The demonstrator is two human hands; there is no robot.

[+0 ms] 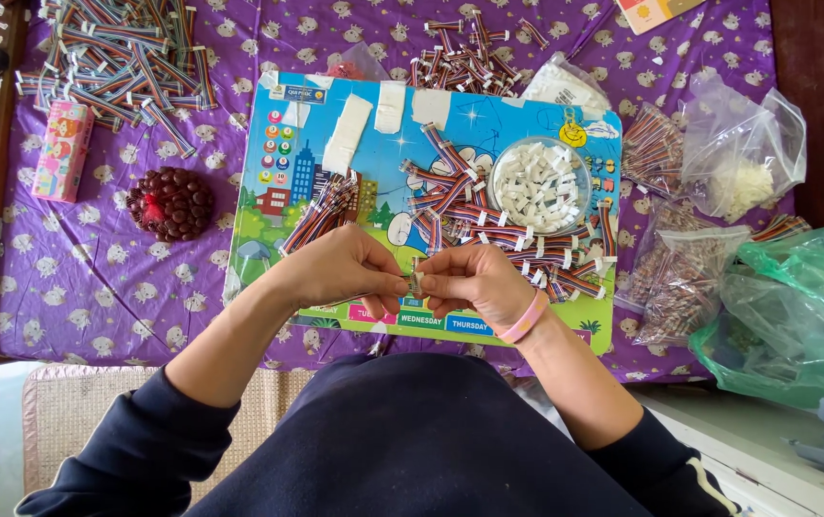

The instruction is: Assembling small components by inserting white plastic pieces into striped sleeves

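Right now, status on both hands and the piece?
Left hand and right hand both pinch one small connector piece between fingertips, above the colourful board. Ribbon cables and dish of white connectors lie just beyond; nothing blocking.

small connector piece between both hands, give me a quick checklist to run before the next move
1. Small connector piece pinched by both hands: ok.
2. Left hand grip shut on it: ok.
3. Right hand grip shut on it: ok.
4. Wires seated in the piece: cannot tell, fingers hide it.
5. Round clear dish of white connectors near the right hand, upright: ok.
6. Striped ribbon wires heaped on the colourful board above the hands: ok.
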